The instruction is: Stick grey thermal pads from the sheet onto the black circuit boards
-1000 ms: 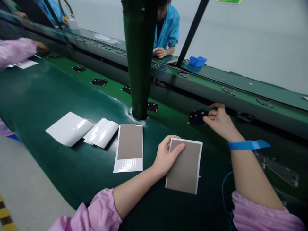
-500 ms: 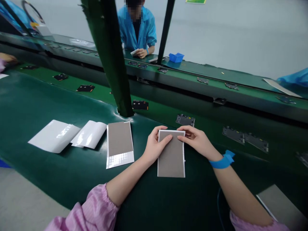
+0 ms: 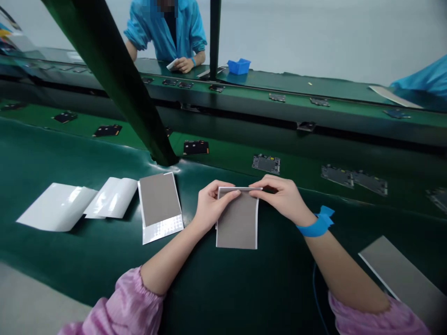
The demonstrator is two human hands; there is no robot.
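A grey sheet with a white backing edge (image 3: 237, 221) is held over the green mat, its far edge between my two hands. My left hand (image 3: 213, 202) pinches the far left part, thumb on top and fingers behind. The far right corner is pinched by my right hand (image 3: 281, 195), which wears a blue wrist strap (image 3: 317, 225). To the left lies a similar grey sheet (image 3: 160, 200) on shiny white backing. Beyond it are curled glossy white sheets (image 3: 113, 197) and a larger white sheet (image 3: 56, 207).
Circuit boards (image 3: 266, 164) lie along the green strip past the mat. A slanted green post (image 3: 129, 93) rises at the left. More grey sheets (image 3: 401, 274) rest by my right forearm. Across the line, a co-worker in blue (image 3: 171, 32) holds something white near a blue bin (image 3: 239, 66).
My view has shifted, moving the scene leftward. The sheet's far edge now looks tipped up, and my right hand's fingers have closed more tightly at its corner.
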